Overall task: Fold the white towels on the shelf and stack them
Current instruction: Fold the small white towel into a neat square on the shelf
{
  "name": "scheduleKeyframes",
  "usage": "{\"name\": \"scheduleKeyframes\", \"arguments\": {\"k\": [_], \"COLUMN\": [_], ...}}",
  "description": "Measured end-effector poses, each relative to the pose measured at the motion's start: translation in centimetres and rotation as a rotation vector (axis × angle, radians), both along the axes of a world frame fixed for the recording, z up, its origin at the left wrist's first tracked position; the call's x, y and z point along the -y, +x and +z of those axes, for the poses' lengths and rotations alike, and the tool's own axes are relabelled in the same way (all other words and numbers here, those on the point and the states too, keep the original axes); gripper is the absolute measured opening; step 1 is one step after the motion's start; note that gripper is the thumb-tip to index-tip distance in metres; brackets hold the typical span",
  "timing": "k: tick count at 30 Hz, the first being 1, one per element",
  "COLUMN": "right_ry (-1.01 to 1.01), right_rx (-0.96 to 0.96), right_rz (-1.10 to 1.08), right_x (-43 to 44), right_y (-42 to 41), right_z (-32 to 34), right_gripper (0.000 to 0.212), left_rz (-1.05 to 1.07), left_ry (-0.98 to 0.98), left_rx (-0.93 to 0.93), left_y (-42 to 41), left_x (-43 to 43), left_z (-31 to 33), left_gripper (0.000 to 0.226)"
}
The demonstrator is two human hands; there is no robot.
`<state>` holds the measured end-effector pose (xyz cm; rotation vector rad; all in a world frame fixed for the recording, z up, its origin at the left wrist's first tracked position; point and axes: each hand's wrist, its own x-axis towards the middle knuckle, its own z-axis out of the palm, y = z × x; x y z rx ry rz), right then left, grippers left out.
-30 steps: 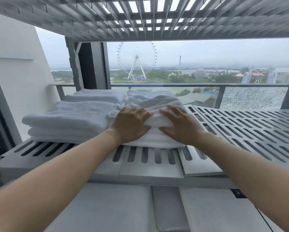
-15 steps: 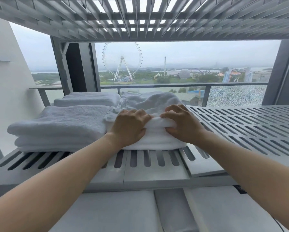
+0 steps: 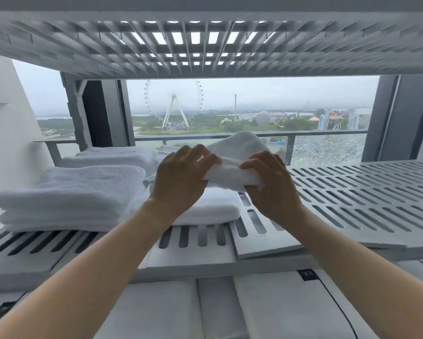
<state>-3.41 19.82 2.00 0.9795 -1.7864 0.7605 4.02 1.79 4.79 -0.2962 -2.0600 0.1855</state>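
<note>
Both hands, left (image 3: 181, 177) and right (image 3: 271, 184), pinch the towel (image 3: 230, 176) edge in their fingers; soft, light, floppy, best gripped at corners.

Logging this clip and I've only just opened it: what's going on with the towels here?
A person is sorting white towels on a slotted grey shelf. Both hands grip one small white towel, raised above a folded towel lying on the shelf: the left hand pinches its near-left edge, the right hand its right end. To the left sits a stack of folded towels, with another folded pile behind it. The held towel is not yet placed.
</note>
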Motion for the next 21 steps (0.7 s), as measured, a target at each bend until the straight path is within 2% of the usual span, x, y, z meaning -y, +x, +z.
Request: {"name": "scheduleKeyframes", "arguments": {"k": [5,16,21], "right_ry": [-0.129,-0.130,-0.096], "right_rx": [0.004,0.011,-0.024], "right_rz": [-0.024,-0.206,-0.284], "right_x": [-8.2,-31.9,-40.6], "right_y": [1.3,-0.4,-2.4], "right_z": [-1.7,-3.0,-4.0], "right_gripper": [0.029,0.030,0.031], "left_rz": [-0.103,-0.273,-0.355], "left_ry": [0.096,0.107,0.119], "left_rx": [-0.092,-0.082,-0.025], "left_y": [0.3,-4.7,-7.2], "left_x": [-8.6,-31.8,-39.7], "left_z": [-0.9,-2.5,-3.6], "left_gripper": [0.033,0.033,0.036]}}
